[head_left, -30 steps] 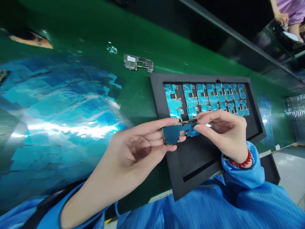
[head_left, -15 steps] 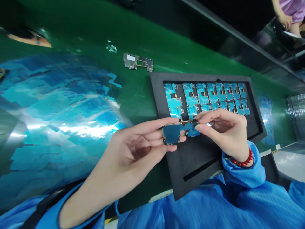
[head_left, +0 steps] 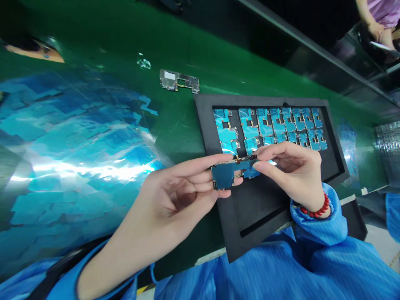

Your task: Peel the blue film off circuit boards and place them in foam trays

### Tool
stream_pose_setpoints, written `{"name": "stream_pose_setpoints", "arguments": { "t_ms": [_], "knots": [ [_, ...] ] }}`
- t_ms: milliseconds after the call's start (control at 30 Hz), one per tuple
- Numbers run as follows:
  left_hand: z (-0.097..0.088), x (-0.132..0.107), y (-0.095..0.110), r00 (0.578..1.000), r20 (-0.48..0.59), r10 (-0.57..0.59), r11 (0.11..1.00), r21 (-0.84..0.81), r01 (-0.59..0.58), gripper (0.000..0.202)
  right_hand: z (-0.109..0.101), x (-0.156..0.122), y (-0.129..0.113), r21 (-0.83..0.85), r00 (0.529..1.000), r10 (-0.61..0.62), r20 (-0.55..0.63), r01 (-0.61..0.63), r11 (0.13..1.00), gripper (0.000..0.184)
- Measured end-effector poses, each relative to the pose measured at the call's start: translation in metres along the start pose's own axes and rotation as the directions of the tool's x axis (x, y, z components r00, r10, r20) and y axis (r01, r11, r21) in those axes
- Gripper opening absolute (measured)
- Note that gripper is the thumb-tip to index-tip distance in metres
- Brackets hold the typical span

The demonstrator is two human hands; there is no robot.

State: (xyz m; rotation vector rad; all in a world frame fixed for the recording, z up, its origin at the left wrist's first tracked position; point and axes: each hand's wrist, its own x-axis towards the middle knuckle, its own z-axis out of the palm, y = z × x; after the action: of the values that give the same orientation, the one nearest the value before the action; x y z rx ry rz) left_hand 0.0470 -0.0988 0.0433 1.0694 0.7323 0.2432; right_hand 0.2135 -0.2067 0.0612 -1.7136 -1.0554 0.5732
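Note:
Held above the black foam tray [head_left: 231, 216] is a circuit board [head_left: 223, 176] with blue film on its face. My left hand [head_left: 184, 189] grips its left end, fingers behind and along the top edge, thumb at the lower corner. At the other end, my right hand [head_left: 289, 168] pinches the board's upper right part between thumb and forefinger. A small shiny piece shows below the right fingers; I cannot tell what it is. Rows of blue-filmed circuit boards [head_left: 250, 125] lie in the tray behind my hands, some partly hidden by them.
A bare grey circuit board [head_left: 179, 81] lies on the green mat [head_left: 181, 125] beyond the tray. Overlapping blue film sheets [head_left: 78, 166] cover the mat at left. A dark rail [head_left: 296, 37] runs along the far side. Another person's hand [head_left: 376, 31] shows at the top right.
Both hands and the board keep nearly the same pose. The whole view has shifted slightly, so things appear a little further left.

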Motion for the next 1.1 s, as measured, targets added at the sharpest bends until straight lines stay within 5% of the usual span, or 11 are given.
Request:
{"name": "stream_pose_setpoints", "arguments": {
  "t_ms": [767,1100],
  "knots": [
    [0.0032,0.0014,-0.0009,0.996,-0.092,0.017,0.987,0.161,-0.002,0.037,0.0016,-0.0034,0.0046,0.007,1.000,-0.013,0.007,0.013,1.000,0.013],
    [0.0059,-0.0025,-0.0067,0.976,-0.194,0.099,0.968,0.248,-0.048,0.033,0.0038,-0.0036,0.0004,-0.191,0.983,-0.175,0.047,0.181,0.965,0.010]
  ]
}}
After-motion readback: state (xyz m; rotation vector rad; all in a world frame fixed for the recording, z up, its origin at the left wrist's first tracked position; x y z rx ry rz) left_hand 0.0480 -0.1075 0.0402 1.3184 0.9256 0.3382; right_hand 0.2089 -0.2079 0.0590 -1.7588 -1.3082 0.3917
